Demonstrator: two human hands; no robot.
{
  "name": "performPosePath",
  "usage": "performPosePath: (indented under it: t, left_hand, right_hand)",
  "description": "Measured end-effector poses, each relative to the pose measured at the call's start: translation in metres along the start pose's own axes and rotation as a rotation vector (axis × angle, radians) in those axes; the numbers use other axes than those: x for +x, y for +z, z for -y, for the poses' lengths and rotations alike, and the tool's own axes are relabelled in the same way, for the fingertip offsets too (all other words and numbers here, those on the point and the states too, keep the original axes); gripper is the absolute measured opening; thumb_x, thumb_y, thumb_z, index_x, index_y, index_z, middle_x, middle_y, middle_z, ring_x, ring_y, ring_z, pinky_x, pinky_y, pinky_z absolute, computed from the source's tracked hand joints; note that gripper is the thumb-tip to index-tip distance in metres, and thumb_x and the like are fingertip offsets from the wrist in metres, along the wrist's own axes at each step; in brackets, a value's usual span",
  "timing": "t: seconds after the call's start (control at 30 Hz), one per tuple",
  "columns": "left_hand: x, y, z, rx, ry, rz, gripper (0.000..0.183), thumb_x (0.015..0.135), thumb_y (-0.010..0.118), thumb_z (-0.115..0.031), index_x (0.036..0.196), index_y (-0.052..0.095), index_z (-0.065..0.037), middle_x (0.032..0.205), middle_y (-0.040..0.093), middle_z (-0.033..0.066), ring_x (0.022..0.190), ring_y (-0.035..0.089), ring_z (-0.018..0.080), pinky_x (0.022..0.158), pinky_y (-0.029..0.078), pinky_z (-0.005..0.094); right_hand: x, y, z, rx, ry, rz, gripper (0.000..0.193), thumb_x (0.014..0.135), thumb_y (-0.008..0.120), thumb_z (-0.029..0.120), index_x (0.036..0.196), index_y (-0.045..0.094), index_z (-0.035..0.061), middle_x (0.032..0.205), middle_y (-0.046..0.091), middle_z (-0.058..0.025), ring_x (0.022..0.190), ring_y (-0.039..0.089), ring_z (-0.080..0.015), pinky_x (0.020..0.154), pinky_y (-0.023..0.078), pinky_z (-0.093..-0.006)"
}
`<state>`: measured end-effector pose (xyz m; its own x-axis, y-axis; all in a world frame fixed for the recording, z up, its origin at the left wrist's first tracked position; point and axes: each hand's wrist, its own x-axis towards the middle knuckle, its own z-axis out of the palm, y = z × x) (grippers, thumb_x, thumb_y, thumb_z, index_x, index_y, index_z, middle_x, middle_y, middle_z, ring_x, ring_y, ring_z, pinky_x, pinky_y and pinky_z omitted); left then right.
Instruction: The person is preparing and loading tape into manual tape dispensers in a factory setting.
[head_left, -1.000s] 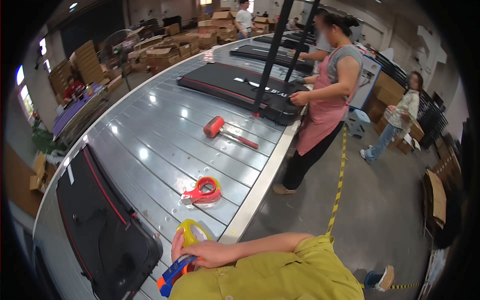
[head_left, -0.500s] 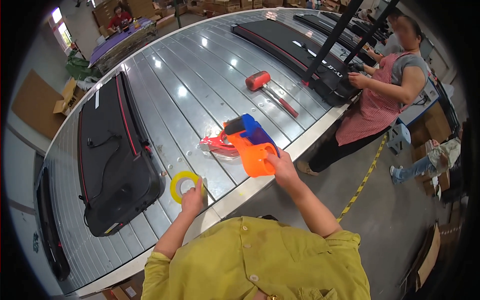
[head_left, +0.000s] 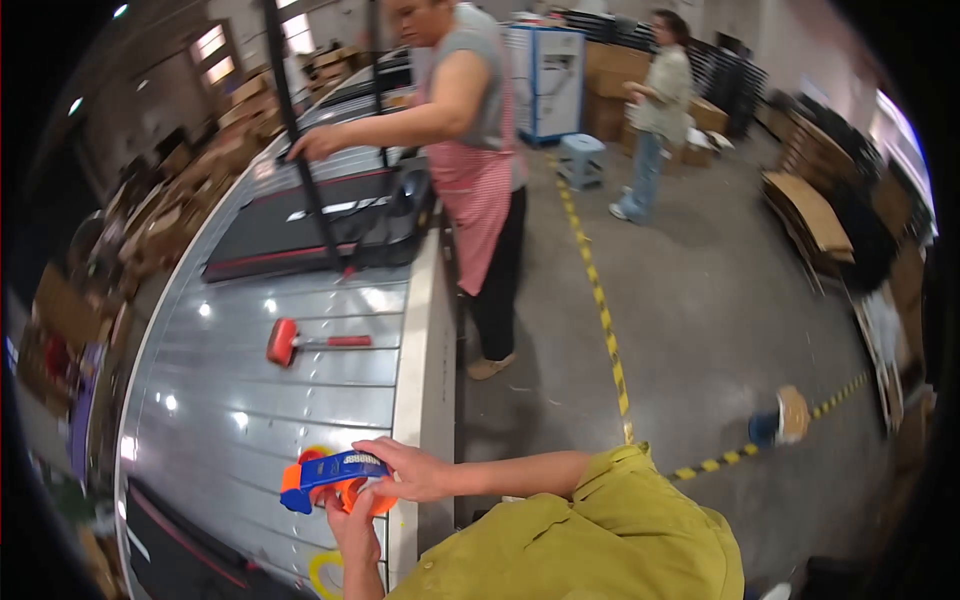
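Two bare hands meet on one blue and orange tape dispenser (head_left: 340,467), held above the metal worktop (head_left: 200,450) just beside its pale right edge. Half a second ago only the right hand (head_left: 418,472) held it, while the left hand (head_left: 355,530) was on a yellow tape roll (head_left: 316,575); now the left has joined at the dispenser's orange underside and the roll is beside the left forearm, so the handling centres on the dispenser alone. The right hand pinches its near end, fingers over the blue top and thumb against the orange part; whether the left digits pinch too or merely prop it, I cannot tell. The view has also swung right: a red-headed mallet (head_left: 283,342) lies farther up the worktop, its handle toward the right edge, and beyond it a worker in a pink apron (head_left: 480,190) reaches over a black machine (head_left: 300,220). Behind the dispenser, a red and yellow object (head_left: 313,452) is mostly covered. The roll is cut by the picture's lower edge and partly blurred, as is a black panel (head_left: 180,545) at the worktop's lower left. Any tape inside the dispenser is hard to make out.
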<state>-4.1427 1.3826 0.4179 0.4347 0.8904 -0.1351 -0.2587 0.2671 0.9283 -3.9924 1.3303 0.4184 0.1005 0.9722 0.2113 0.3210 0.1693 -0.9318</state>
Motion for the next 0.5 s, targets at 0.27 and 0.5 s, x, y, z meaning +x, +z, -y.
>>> performPosePath:
  t: [0.27,0.5]
  left_hand:
    - [0.022,0.008,-0.043,0.269,-0.103,0.683,0.055,0.065,0.067,-0.004,0.114,0.044,0.001,0.100,0.058,0.0071,0.090,0.057,0.0163,0.080,0.046,0.0282]
    - [0.045,0.001,-0.023,0.185,-0.117,0.661,0.062,0.078,0.053,-0.003,0.133,0.025,-0.004,0.118,0.046,0.0113,0.096,0.052,0.0171,0.077,0.046,0.0296]
  right_hand:
    - [-0.060,-0.010,-0.006,0.996,-0.007,0.238,0.053,0.079,0.063,0.033,0.117,0.044,0.0026,0.104,0.055,-0.0047,0.093,0.052,-0.0121,0.080,0.043,-0.0284]
    - [-0.048,0.001,0.033,1.066,-0.041,-0.356,0.033,0.089,0.051,0.026,0.109,0.051,-0.0003,0.101,0.059,-0.0040,0.092,0.055,-0.0111,0.084,0.043,-0.0288]
